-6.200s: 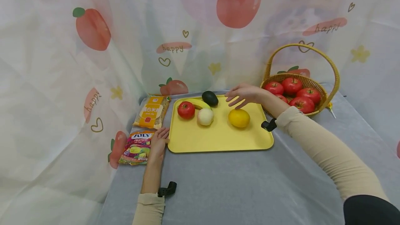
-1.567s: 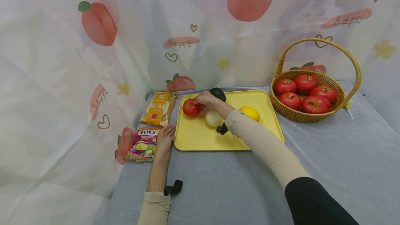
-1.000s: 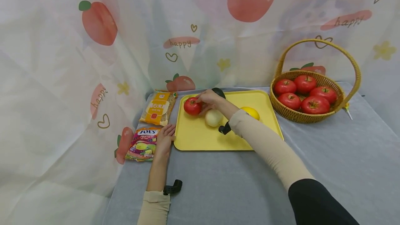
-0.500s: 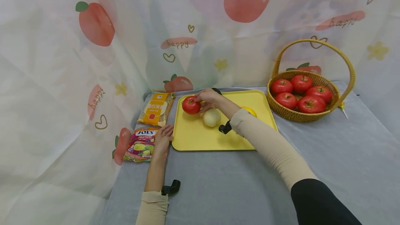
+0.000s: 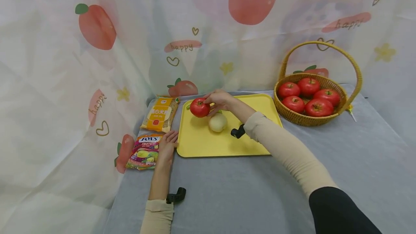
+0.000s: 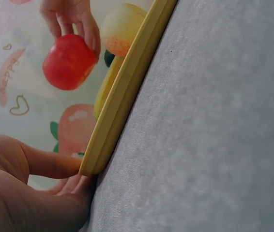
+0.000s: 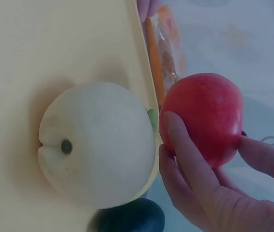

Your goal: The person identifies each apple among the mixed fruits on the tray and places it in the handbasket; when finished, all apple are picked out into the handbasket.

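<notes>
My right hand (image 5: 221, 99) holds a red tomato (image 5: 199, 107) between thumb and fingers, raised above the back left of the yellow tray (image 5: 234, 149). In the right wrist view the fingers curl round one side of the tomato (image 7: 202, 118). Just below it, a pale peach (image 5: 217, 122) sits on the tray. A banana (image 6: 106, 92) shows over the rim in the left wrist view, and part of a dark avocado (image 7: 129, 217) in the right wrist view. My left hand (image 5: 167, 146) rests beside the tray's left edge, relaxed fingers extended, thumb touching the rim (image 6: 91, 162).
A wicker basket (image 5: 294, 119) of several tomatoes, with a tall handle, stands at the back right. Left of the tray lie an orange-and-yellow food packet (image 5: 160, 115) and a purple Fox's candy bag (image 5: 144, 151). A printed curtain (image 5: 136, 21) hangs behind the grey-covered table (image 5: 227, 198).
My right hand has gone from above the lemon to the tomato, gripped it and lifted it off the tray. The arm now covers the lemon. My left hand has stayed at the tray's edge.
</notes>
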The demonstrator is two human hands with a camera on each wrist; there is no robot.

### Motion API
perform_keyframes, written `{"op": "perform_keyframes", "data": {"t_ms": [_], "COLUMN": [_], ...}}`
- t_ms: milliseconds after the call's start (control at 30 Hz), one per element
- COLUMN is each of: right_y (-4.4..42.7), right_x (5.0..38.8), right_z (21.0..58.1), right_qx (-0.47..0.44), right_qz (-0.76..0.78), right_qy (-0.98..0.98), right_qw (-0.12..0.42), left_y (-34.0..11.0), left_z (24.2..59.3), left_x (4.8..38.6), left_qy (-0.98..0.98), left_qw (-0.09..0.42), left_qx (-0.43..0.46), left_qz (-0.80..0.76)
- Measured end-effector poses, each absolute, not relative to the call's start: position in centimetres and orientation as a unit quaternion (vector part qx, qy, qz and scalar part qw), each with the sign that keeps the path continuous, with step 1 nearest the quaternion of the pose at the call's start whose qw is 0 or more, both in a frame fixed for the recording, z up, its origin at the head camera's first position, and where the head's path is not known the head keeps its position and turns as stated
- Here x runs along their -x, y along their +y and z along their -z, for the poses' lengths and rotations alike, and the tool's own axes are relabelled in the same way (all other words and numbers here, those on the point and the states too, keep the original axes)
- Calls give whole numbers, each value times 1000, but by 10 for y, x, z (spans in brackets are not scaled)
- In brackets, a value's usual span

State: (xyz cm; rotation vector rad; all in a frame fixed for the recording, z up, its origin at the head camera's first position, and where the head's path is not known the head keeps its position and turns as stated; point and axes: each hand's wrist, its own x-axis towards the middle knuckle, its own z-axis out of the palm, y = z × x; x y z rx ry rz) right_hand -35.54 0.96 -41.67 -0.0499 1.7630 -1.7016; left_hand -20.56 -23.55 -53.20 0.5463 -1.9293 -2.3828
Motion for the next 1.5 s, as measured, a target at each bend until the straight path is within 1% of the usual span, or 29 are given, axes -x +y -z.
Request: {"op": "perform_keyframes", "data": {"t_ms": [167, 767, 1000, 1500], "right_y": [20, 61, 81, 108], "right_x": [353, 347, 344, 337], "right_z": [408, 390, 385, 383], "right_qx": [30, 17, 28, 20], "right_qz": [647, 656, 654, 650], "right_qy": [686, 682, 688, 699], "right_qw": [331, 324, 312, 299], "left_y": [-236, -238, -236, -235], "left_z": [533, 532, 534, 532], "left_x": [206, 206, 207, 204], "left_qy": [-620, -617, -621, -625], "left_qw": [17, 7, 7, 7], "left_qx": [-176, -185, -184, -176], "left_qz": [764, 765, 762, 761]}}
